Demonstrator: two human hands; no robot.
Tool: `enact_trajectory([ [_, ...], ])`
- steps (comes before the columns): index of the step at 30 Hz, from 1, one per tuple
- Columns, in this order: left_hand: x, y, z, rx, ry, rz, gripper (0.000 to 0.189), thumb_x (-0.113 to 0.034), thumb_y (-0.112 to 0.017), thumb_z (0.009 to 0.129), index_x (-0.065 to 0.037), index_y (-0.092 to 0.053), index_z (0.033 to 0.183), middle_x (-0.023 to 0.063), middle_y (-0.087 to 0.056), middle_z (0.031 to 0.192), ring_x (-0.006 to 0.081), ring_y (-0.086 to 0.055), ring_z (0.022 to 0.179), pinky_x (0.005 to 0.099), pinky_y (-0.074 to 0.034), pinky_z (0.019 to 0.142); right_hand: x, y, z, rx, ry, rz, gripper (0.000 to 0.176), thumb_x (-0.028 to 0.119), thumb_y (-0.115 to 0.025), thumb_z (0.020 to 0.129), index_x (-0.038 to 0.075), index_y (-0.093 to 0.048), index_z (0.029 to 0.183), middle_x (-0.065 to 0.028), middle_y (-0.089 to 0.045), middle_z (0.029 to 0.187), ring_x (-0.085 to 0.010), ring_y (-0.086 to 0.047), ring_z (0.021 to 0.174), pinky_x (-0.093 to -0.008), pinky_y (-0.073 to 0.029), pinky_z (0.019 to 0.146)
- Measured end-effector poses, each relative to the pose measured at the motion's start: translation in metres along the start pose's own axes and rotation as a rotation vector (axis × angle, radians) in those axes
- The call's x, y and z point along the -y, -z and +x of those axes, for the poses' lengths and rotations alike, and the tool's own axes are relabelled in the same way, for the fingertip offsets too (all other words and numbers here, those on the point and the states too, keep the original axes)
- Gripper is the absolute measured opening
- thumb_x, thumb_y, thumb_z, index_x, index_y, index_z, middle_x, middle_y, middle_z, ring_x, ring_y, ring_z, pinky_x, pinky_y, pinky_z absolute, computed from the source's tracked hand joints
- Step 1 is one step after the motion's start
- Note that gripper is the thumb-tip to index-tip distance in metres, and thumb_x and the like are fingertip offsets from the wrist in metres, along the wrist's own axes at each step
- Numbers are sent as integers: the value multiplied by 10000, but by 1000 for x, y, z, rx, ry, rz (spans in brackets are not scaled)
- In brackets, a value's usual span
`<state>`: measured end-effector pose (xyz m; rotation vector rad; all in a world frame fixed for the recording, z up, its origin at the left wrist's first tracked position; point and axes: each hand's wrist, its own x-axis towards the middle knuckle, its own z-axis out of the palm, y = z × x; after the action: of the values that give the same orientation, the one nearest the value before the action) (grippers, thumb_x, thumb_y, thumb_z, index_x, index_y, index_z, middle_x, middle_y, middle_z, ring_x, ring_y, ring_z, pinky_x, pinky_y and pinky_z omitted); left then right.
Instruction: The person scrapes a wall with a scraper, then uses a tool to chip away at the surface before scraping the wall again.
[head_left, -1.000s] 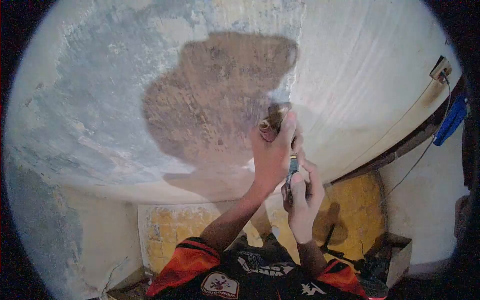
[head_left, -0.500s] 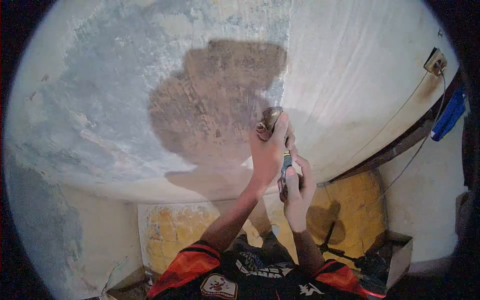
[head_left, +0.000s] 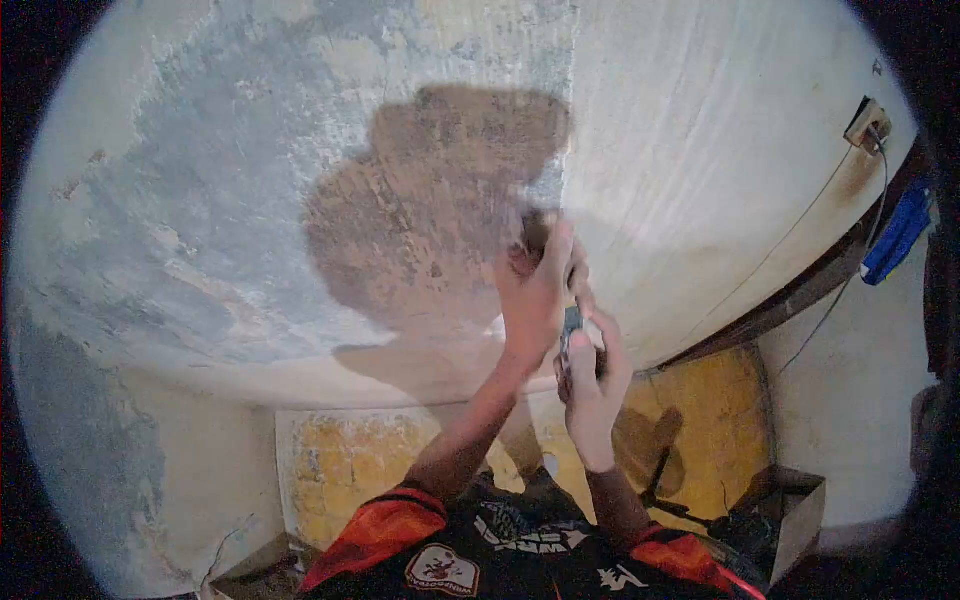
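Both of my hands are raised close together in front of a patchy wall [head_left: 230, 180]. My left hand [head_left: 532, 300] is closed around a brown, curled piece [head_left: 536, 232] that looks like folded sandpaper; it is blurred by motion. Just below and to the right, my right hand [head_left: 596, 375] grips a tool by its dark handle [head_left: 573, 322], which has a yellowish band near the upper end. The handle points up towards my left hand, and the tool's far end is hidden behind the left fingers.
A wall socket [head_left: 868, 128] with a plugged-in cord is at the upper right, near a blue object [head_left: 897, 235]. Yellow floor tiles [head_left: 345, 455] show below. An open box [head_left: 800, 520] and a dark stand leg [head_left: 658, 470] are at the lower right.
The brown piece and my left fingertips have shifted slightly left and become blurred. My right hand keeps its hold on the handle, almost unmoved.
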<state>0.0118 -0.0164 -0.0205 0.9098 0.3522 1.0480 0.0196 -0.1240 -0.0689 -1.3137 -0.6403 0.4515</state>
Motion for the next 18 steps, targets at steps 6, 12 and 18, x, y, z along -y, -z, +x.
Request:
enact_trajectory([
  [6, -12, -2, 1, 50, -17, 48, 254, -168, -575, 956, -55, -520, 735, 21, -505, 574, 98, -477, 430, 269, -380, 346, 27, -7, -4, -11, -65, 84, 262, 189, -528, 972, 76, -534, 1209, 45, -478, 634, -38, -391, 513, -201, -262, 471],
  [12, -12, -14, -4, -4, 46, 47, 276, -162, -569, 961, -57, -508, 713, 11, -494, 552, 94, -474, 428, 266, -373, 350, 27, 1, -5, -22, -7, 48, 252, 196, -509, 981, 79, -537, 1203, 51, -468, 640, -32, -389, 533, -206, -265, 475],
  [18, -27, -21, 9, 29, -156, 123, 272, -164, -580, 953, -50, -526, 712, 13, -521, 569, 87, -475, 430, 259, -377, 375, 27, -4, 14, 17, 18, 82, 260, 213, -513, 983, 85, -530, 1209, 49, -465, 641, -34, -388, 526, -212, -270, 462],
])
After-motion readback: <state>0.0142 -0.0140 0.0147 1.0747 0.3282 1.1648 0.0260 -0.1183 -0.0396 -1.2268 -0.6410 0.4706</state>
